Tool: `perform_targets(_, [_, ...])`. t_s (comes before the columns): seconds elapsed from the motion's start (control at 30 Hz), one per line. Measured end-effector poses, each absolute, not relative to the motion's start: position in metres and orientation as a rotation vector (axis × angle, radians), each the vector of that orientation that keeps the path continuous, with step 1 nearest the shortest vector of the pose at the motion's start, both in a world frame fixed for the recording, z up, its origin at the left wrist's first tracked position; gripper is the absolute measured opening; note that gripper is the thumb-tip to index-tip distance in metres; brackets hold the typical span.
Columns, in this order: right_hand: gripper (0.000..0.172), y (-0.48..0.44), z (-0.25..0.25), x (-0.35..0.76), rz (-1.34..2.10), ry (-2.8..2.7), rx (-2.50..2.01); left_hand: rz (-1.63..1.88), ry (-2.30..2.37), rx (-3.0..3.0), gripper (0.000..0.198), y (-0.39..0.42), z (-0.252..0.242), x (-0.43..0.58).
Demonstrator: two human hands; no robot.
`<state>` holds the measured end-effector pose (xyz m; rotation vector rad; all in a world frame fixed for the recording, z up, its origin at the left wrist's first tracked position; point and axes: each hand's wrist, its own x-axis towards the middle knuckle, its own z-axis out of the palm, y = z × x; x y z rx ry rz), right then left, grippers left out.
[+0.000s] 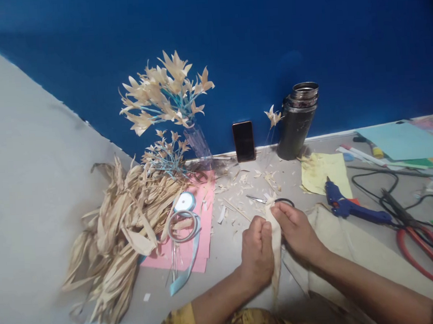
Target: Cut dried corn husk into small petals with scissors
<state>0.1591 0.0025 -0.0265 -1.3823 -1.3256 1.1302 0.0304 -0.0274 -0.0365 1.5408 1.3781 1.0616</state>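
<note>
Strip (276,236): pale, papery, tapering; gripped in left hand (256,252) and right hand (297,231), over grey table (223,253). Scissors (256,199): slim steel blades, just beyond. Husks (113,223): dry, crinkled, ribbon-like, heaped at left.

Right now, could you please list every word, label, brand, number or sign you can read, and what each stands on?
None can be read.
White spool: no legible text.
Dark flask: any marks too blurred.
Glue gun: no legible lettering.
Phone: dark screen.
</note>
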Motion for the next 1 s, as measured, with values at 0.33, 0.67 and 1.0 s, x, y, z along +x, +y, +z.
perform_targets(0.33, [0.022,-0.009,-0.032,0.154,0.746,-1.651,-1.474,1.164,1.385,1.337,0.03,-0.01,-0.02,0.032])
perform_targets(0.67, [0.024,-0.007,-0.026,0.153,0.892,-1.594,-1.438,1.209,1.467,1.426,0.033,-0.007,-0.034,0.025])
perform_targets(1.0, [0.028,-0.005,-0.016,0.156,0.912,-1.56,-1.435,1.263,1.479,1.451,0.034,-0.004,-0.028,0.021])
